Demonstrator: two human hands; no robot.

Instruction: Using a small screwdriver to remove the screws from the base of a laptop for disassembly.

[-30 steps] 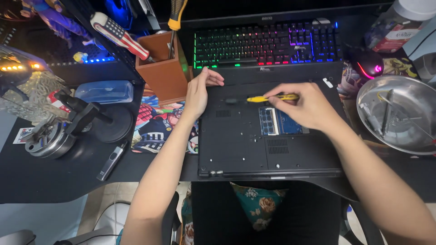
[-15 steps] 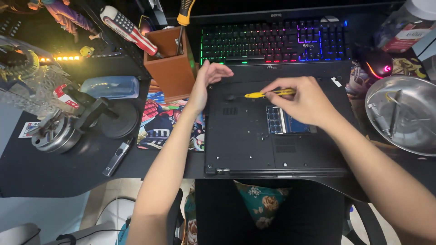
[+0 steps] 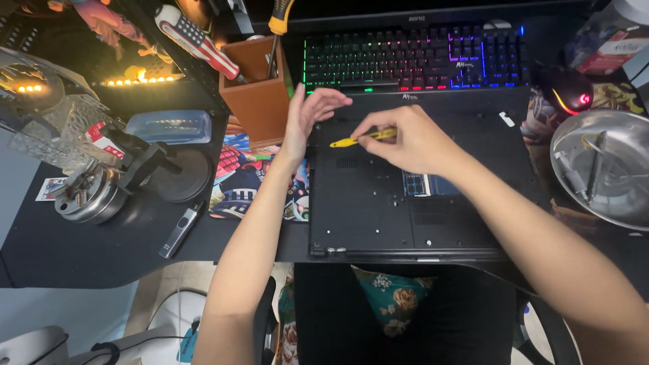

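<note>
A black laptop [image 3: 378, 216] lies bottom up on the desk, with a small open bay showing a memory module [image 3: 422, 184]. My right hand [image 3: 412, 140] grips a thin yellow pry tool [image 3: 351, 140], its tip pointing left over the laptop's upper left part. My left hand [image 3: 307, 118] rests on the laptop's upper left corner with its fingers spread and nothing in it.
A backlit keyboard [image 3: 412, 57] lies behind the laptop. A brown tool holder [image 3: 260, 94] with screwdrivers stands at its left. A metal bowl [image 3: 602, 169] with small parts sits at the right, a lit mouse [image 3: 574, 91] behind it. A colourful mat [image 3: 250, 179] and a round metal tin [image 3: 91, 199] lie at the left.
My right hand has moved the yellow tool leftward across the laptop's upper part. My left hand stays at the upper left corner.
</note>
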